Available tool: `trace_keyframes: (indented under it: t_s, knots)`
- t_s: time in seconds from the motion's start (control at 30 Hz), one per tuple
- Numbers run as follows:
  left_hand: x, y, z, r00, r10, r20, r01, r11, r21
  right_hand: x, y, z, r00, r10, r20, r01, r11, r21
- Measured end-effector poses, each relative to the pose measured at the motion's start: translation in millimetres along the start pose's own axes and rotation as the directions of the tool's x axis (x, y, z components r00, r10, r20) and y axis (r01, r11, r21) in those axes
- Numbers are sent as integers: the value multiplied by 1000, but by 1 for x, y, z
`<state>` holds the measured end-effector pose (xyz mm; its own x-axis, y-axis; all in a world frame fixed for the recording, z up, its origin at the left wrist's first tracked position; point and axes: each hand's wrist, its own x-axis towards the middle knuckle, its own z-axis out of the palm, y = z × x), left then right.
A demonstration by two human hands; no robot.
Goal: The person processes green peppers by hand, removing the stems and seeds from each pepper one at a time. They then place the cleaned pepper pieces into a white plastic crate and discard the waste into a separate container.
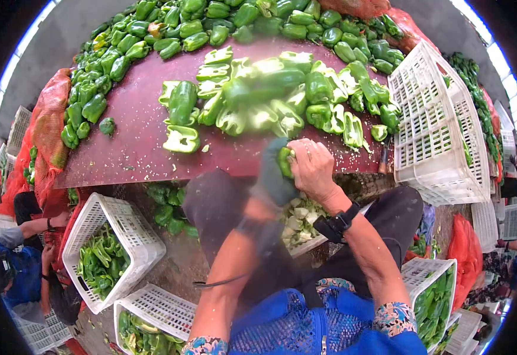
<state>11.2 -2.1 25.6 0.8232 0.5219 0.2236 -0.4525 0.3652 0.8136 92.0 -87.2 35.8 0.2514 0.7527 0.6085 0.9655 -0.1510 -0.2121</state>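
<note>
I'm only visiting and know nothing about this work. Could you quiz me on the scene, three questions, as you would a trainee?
1. Which hand wears a glove?

2. True or false: every pepper on the table has been cut open.

3. Choose one. What is at the table's right end, as pictured?
A) a blue bucket
B) a white crate
C) a metal bowl

Key
1. The left hand; the right hand is bare.
2. False: whole peppers are heaped along the far side, beyond the cut ones.
3. B
</note>
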Motion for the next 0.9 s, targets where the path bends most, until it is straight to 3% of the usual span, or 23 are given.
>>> trace_keyframes:
  t_s: [0.23,0.43,0.53,0.67,0.77,0.8,0.87,0.9]
  knots:
    - [-4,10,-5,984,176,36,-179,942,285,5,-7,8,998,36,-46,-30,991,132]
    - [-6,34,2,997,59,48,-70,961,266,6,-6,0,1000,1,24,-4,992,125]
    - [-8,14,-14,974,173,148,-221,874,434,1,-6,-3,998,-42,52,33,988,154]
    - [-12,1,-17,996,-76,51,66,984,164,-2,-8,1,993,-30,-118,44,992,121]
    - [-11,-24,-30,997,-75,-31,78,988,136,-2,-14,3,991,35,-126,-11,982,188]
    - [-14,-15,-29,998,-58,-17,60,986,155,-3,-12,11,984,94,-149,-49,958,282]
    - [-24,13,-16,982,174,67,-186,897,400,1,-16,14,986,88,-141,-48,964,263]
    - [-26,8,-21,986,157,46,-162,897,411,4,-18,15,986,83,-147,-44,967,252]
